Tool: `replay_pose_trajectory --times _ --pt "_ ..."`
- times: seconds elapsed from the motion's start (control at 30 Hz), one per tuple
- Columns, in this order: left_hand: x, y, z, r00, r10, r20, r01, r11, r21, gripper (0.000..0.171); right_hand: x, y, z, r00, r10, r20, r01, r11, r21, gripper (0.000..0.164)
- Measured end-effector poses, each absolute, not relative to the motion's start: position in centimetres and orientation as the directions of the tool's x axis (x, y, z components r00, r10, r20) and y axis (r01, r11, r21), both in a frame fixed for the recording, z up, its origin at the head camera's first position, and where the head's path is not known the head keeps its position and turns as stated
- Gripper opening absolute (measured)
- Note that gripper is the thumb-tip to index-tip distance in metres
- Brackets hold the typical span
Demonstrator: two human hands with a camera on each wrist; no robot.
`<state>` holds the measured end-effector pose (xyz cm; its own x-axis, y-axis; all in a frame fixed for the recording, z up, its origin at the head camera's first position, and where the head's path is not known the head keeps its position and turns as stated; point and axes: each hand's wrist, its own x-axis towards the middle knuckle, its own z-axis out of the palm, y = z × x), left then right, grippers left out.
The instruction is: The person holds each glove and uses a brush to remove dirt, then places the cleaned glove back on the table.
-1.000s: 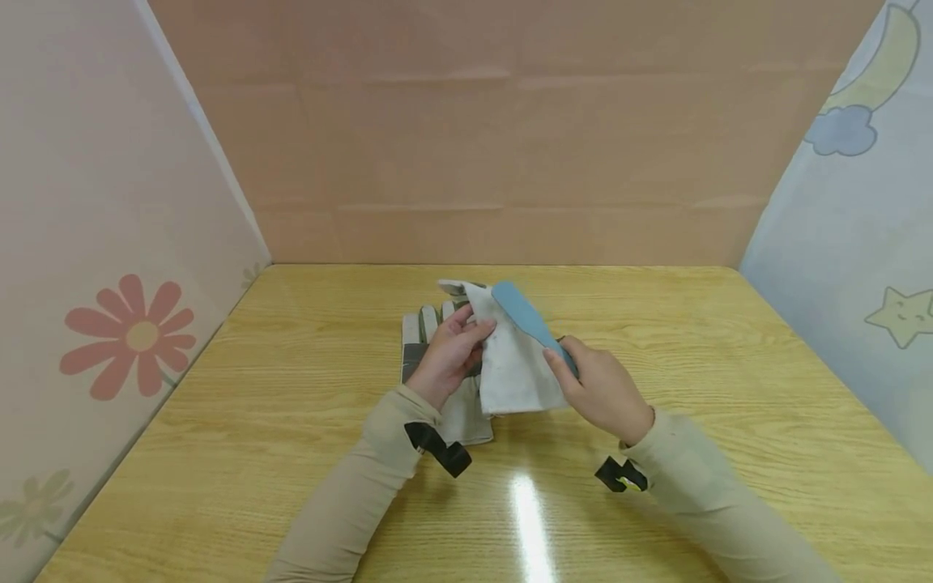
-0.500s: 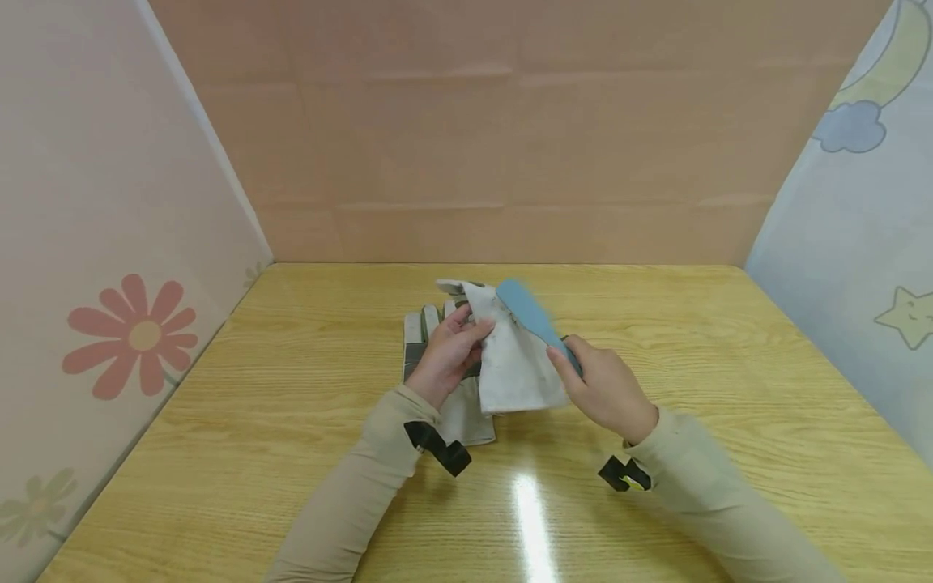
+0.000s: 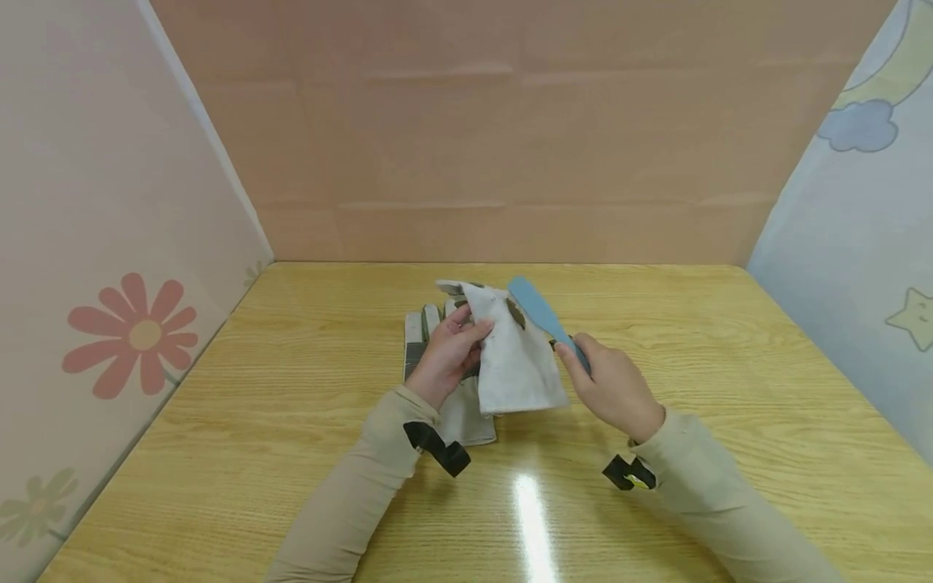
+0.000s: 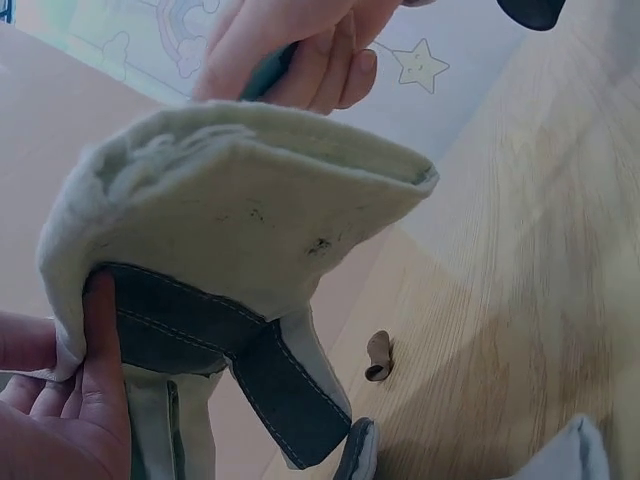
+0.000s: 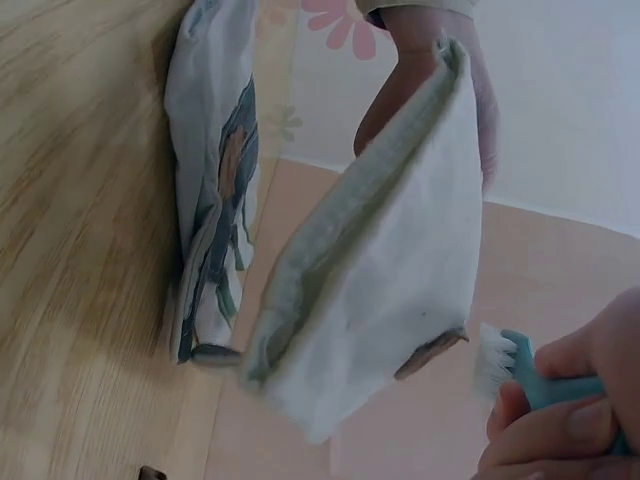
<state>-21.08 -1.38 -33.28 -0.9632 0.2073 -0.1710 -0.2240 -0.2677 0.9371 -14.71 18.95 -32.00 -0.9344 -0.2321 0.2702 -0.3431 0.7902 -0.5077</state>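
My left hand [image 3: 446,360] pinches a cream work glove [image 3: 517,376], holding its cuff up toward the right. Dark grey panels [image 4: 170,315] show on the held glove in the left wrist view, along with small dark specks on the cuff. A brown patch [image 3: 516,314] marks the cuff's upper edge. My right hand [image 3: 618,390] grips a blue brush [image 3: 538,306]. In the right wrist view its white bristles [image 5: 494,362] face the cuff with a small gap between. A second glove [image 3: 466,417] lies flat beneath my left hand, partly hidden by it.
The wood table [image 3: 277,389] extends around the gloves, with an orange-brown panel [image 3: 466,162] behind it. Patterned walls stand at left and right. A small brown object [image 4: 379,356] lies on the table in the left wrist view.
The right hand and brush have shifted slightly right, away from the cuff. The brown patch, earlier behind the brush, now shows. The left hand has stayed in place with the glove.
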Motion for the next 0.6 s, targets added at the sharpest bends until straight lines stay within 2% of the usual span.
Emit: replay_pose_trajectory --times 0.17,0.4,0.6 --pt "-21.07 -1.22 -33.32 -0.965 0.204 -0.166 -0.216 -0.258 0.942 0.042 -14.69 18.53 -32.04 -0.925 -0.253 0.282 -0.368 0.781 -0.505 0.027" --pt "-21.06 -1.58 -33.46 -0.967 0.197 -0.164 -0.214 -0.269 0.939 0.043 -14.62 19.16 -32.48 -0.941 -0.240 0.237 -0.329 0.805 -0.493 0.029" --pt "-21.08 -1.54 -33.45 -0.965 0.200 -0.171 -0.221 -0.264 0.939 0.043 -14.52 19.32 -32.48 -0.933 -0.234 0.273 -0.346 0.791 -0.504 0.028"
